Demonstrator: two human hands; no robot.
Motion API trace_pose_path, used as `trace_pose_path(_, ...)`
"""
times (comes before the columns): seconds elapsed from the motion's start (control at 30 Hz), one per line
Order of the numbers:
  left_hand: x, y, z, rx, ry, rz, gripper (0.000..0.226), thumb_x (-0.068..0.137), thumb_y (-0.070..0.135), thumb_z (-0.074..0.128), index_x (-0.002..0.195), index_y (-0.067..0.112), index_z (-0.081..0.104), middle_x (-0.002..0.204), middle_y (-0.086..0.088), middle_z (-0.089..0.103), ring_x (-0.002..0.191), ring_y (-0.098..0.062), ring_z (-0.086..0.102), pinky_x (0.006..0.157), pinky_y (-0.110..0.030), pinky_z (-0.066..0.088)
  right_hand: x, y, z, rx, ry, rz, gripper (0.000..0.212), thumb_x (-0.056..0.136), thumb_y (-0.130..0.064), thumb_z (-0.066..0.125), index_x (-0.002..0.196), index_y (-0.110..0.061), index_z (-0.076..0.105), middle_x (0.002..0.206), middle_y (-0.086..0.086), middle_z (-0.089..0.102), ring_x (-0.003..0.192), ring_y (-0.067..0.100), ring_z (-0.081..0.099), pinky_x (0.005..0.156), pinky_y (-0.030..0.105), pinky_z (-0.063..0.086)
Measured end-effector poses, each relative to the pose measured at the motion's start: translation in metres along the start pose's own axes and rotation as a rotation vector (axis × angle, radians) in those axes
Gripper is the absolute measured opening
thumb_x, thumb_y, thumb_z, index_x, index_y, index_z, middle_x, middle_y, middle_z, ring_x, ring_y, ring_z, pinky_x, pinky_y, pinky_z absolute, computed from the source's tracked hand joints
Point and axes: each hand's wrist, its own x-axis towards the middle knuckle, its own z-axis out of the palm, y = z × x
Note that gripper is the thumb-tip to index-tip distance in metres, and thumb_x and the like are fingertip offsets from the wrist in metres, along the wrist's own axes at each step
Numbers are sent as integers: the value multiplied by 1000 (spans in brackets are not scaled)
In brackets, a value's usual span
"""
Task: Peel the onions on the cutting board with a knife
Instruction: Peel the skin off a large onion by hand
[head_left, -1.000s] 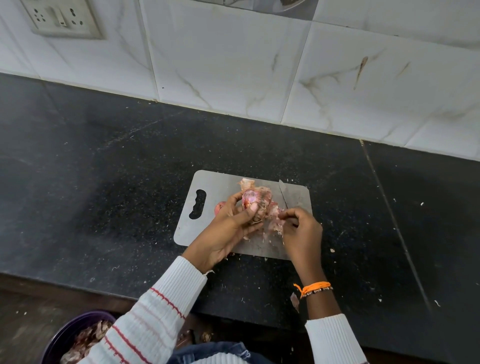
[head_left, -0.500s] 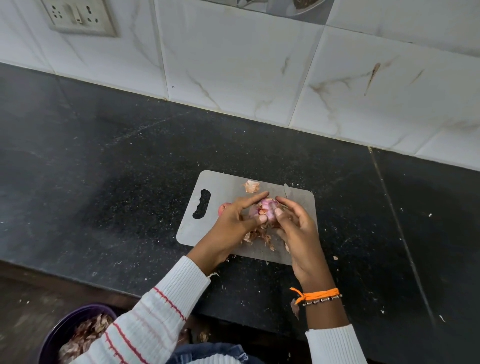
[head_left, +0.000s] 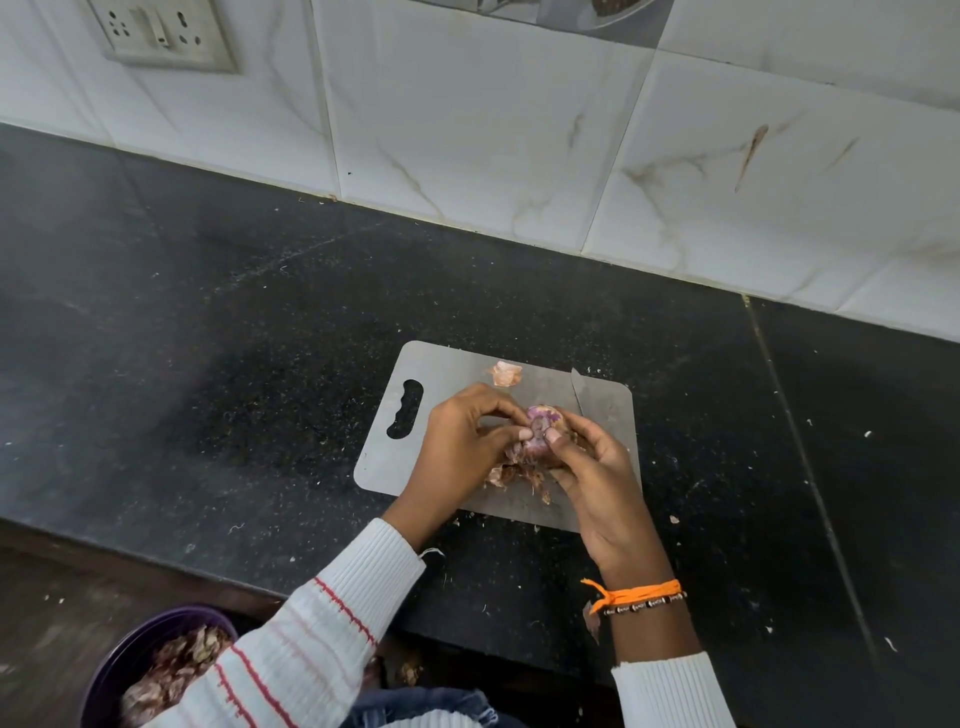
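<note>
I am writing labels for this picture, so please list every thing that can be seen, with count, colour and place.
onion: one, purple, held between both hands above the board
cutting board: one, grey, on the counter
knife: one, grey blade, partly hidden behind the right hand
peel piece: one, pale pink, at the board's far edge
peel scraps: several, brown, on the board under the hands
counter: one, black
bowl: one, purple, bottom left, holding peels
wall socket: one, white, top left
bracelet: orange, right wrist
left hand: holds the onion
right hand: holds the onion
</note>
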Motion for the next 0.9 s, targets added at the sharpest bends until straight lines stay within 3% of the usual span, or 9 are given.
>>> trace_pose_path(0.2,1,2,1,31,69,-31,6,79,3,70,78,9,67,77,11,61,76,8,56,69,-5,43,-1,-4,1,15,-32,34,31,88,-3,60,115,-17,54,113,8,64,99,19,66,71,25,56)
trace_pose_path(0.33,0,3,5,-16,77,-125,10,82,4,68,77,12,65,74,8,65,68,0,60,62,-8,46,-2,-3,3,-65,-91,46,38,85,1,62,118,-19,58,114,8,61,105,23,63,78,29,56)
trace_pose_path(0.47,-1,1,7,-79,88,-223,10,84,5,66,78,13,64,74,5,66,67,-3,61,59,-10,48,-3,-4,4,-96,-139,23,35,85,2,62,107,-25,62,112,7,61,104,22,63,81,32,56)
trace_pose_path(0.67,-2,-2,9,-233,101,-337,11,84,6,67,76,15,66,78,-7,70,77,-24,68,70,-34,58,-2,-4,-3,-140,-159,5,36,83,1,63,106,-27,64,116,9,63,105,22,63,83,34,55)
trace_pose_path(0.9,-1,-1,11,-310,111,-403,15,86,3,64,74,13,65,70,-3,66,68,-14,64,63,-26,55,0,-2,0,-239,-129,-89,41,81,3,66,103,-31,64,117,6,62,107,18,62,89,37,54)
